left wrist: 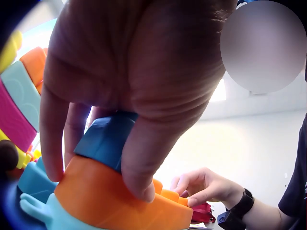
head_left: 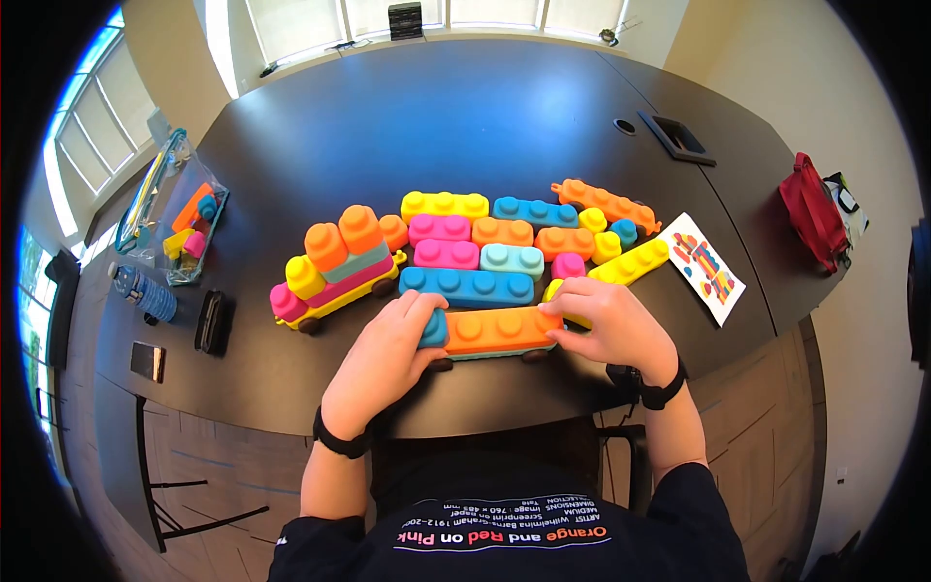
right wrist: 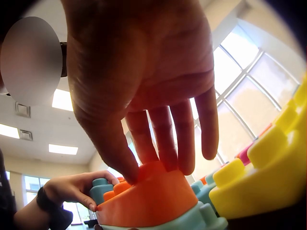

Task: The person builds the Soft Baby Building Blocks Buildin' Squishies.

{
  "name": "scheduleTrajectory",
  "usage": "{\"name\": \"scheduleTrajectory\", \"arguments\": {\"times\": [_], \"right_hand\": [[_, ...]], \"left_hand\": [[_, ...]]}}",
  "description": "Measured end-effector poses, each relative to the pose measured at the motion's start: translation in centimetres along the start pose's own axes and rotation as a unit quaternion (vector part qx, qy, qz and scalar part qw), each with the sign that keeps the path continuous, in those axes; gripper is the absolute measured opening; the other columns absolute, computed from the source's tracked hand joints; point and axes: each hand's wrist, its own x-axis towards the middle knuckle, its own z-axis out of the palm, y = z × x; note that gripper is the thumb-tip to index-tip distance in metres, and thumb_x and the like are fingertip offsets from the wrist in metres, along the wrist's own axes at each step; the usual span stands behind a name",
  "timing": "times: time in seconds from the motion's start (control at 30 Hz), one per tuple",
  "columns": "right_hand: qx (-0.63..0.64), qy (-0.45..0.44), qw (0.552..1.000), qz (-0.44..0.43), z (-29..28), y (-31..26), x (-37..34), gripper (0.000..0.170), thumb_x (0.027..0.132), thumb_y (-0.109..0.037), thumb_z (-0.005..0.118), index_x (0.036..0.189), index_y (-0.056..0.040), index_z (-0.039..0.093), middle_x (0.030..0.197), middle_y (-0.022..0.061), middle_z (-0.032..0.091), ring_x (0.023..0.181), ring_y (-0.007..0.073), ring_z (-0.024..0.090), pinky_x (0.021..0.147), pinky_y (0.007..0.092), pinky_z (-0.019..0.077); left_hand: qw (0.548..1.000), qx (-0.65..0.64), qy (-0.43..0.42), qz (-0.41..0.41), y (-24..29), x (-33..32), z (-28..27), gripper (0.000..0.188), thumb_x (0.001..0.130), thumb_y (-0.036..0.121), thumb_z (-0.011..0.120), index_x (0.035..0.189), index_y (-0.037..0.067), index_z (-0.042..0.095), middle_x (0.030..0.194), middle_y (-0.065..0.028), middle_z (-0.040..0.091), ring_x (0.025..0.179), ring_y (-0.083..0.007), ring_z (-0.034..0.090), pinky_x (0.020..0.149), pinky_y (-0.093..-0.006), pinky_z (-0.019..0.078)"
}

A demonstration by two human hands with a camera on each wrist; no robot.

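A long orange block point(head_left: 499, 331) lies along a light-teal wheeled base point(right wrist: 184, 219) near the front of the table. On its left end sits a small blue block point(left wrist: 103, 140). My left hand point(head_left: 380, 351) grips this blue block between thumb and fingers, with fingertips reaching down to the orange side in the left wrist view. At the other end, my right hand point(head_left: 621, 325) pinches the orange block's end between thumb and fingers. A long blue block point(head_left: 466, 284) lies just behind the orange one. Part of the small blue block is hidden under the left hand.
An assembled wheeled car with stacked blocks point(head_left: 341, 276) stands left. Loose coloured blocks point(head_left: 444, 228) fill the space behind, beside a picture card point(head_left: 705, 269). Farther left are a water bottle point(head_left: 144, 293), a black case point(head_left: 210, 322), a phone point(head_left: 147, 361) and a clear bag point(head_left: 155, 228).
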Motion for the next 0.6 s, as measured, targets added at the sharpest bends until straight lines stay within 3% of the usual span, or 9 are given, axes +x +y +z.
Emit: {"name": "scheduleTrajectory", "arguments": {"times": [0.1, 0.2, 0.27, 0.33, 0.37, 0.4, 0.43, 0.47, 0.6], "right_hand": [[-0.008, -0.006, 1.0, -0.016, -0.5, 0.3, 0.4, 0.019, 0.083, -0.011, 0.083, 0.098, -0.004, 0.075, 0.091, 0.0091, 0.069, 0.086, 0.0306, 0.069, 0.075, 0.0383, 0.056], [0.004, 0.112, 0.994, 0.005, -2.0, 1.3, 0.0, 0.014, 0.085, -0.011, 0.083, 0.095, -0.0029, 0.077, 0.089, 0.0109, 0.075, 0.082, 0.0294, 0.072, 0.076, 0.0374, 0.0566], [-0.036, 0.188, 0.981, 0.046, -5.1, 2.3, -1.2, 0.007, 0.087, -0.004, 0.078, 0.092, -0.0001, 0.076, 0.088, 0.0092, 0.078, 0.085, 0.0226, 0.074, 0.081, 0.0338, 0.0581], [-0.064, 0.321, 0.944, 0.042, -8.8, 4.0, -3.2, 0.005, 0.088, -0.001, 0.074, 0.092, 0.0013, 0.076, 0.083, 0.0113, 0.075, 0.079, 0.0205, 0.074, 0.085, 0.0342, 0.0601], [-0.056, 0.39, 0.917, 0.065, -10.4, 6.3, -5.4, 0.007, 0.094, -0.003, 0.072, 0.092, 0.0031, 0.075, 0.082, 0.0097, 0.074, 0.075, 0.0155, 0.072, 0.081, 0.0318, 0.0596], [0.005, 0.492, 0.865, 0.094, -11.1, 6.9, -6.5, 0.017, 0.101, -0.007, 0.07, 0.09, 0.0048, 0.075, 0.08, 0.0076, 0.073, 0.073, 0.0108, 0.068, 0.075, 0.0282, 0.0575], [-0.035, 0.537, 0.837, 0.098, -12.4, 8.1, -8.4, 0.022, 0.105, -0.011, 0.066, 0.095, 0.0052, 0.078, 0.081, 0.0078, 0.074, 0.075, 0.012, 0.068, 0.075, 0.028, 0.0549], [-0.057, 0.592, 0.797, 0.108, -13.5, 9.0, -9.8, 0.027, 0.106, -0.014, 0.067, 0.09, 0.0045, 0.077, 0.077, 0.0067, 0.072, 0.071, 0.0116, 0.065, 0.077, 0.0287, 0.0542], [-0.125, 0.633, 0.755, 0.112, -16.9, 10.6, -13.9, 0.037, 0.106, -0.022, 0.067, 0.079, 0.0026, 0.075, 0.068, 0.0031, 0.067, 0.065, 0.0103, 0.06, 0.072, 0.0271, 0.0483]], "left_hand": [[1.0, -0.002, 0.006, 0.002, 0.0, -0.1, 0.1, 0.052, 0.083, 0.005, 0.083, 0.128, 0.005, 0.056, 0.12, -0.0187, 0.062, 0.114, -0.0443, 0.061, 0.096, -0.0467, 0.051], [1.0, 0.004, 0.007, 0.004, 0.1, -0.1, 0.0, 0.052, 0.083, 0.005, 0.083, 0.128, 0.005, 0.056, 0.12, -0.0186, 0.062, 0.113, -0.0443, 0.061, 0.096, -0.0465, 0.0511], [1.0, 0.002, 0.006, 0.003, 0.0, -0.1, 0.1, 0.053, 0.083, 0.005, 0.083, 0.128, 0.005, 0.056, 0.119, -0.0186, 0.062, 0.113, -0.0443, 0.061, 0.096, -0.0465, 0.0512], [1.0, 0.0, 0.004, 0.001, 0.0, -0.1, 0.2, 0.053, 0.083, 0.004, 0.083, 0.129, 0.005, 0.056, 0.119, -0.0186, 0.062, 0.112, -0.0443, 0.061, 0.096, -0.0464, 0.0514], [1.0, 0.002, 0.004, -0.001, 0.1, -0.1, 0.1, 0.054, 0.083, 0.004, 0.084, 0.129, 0.005, 0.056, 0.119, -0.0185, 0.062, 0.112, -0.0443, 0.061, 0.095, -0.0464, 0.0515], [1.0, 0.004, 0.005, -0.002, 0.1, 0.0, 0.1, 0.054, 0.083, 0.004, 0.084, 0.129, 0.005, 0.056, 0.119, -0.0184, 0.061, 0.111, -0.0443, 0.061, 0.095, -0.0463, 0.0517], [1.0, 0.003, 0.005, -0.001, 0.1, 0.0, 0.2, 0.054, 0.083, 0.004, 0.084, 0.129, 0.005, 0.056, 0.119, -0.0184, 0.061, 0.111, -0.0443, 0.061, 0.095, -0.0463, 0.0517], [1.0, 0.003, 0.009, 0.002, 0.0, 0.0, 0.2, 0.055, 0.082, 0.004, 0.084, 0.129, 0.005, 0.056, 0.119, -0.0183, 0.061, 0.111, -0.0442, 0.061, 0.095, -0.0462, 0.0518], [1.0, 0.005, 0.013, 0.004, 0.0, -0.1, 0.3, 0.055, 0.082, 0.003, 0.084, 0.129, 0.005, 0.056, 0.118, -0.0181, 0.061, 0.111, -0.044, 0.061, 0.094, -0.046, 0.052]]}}
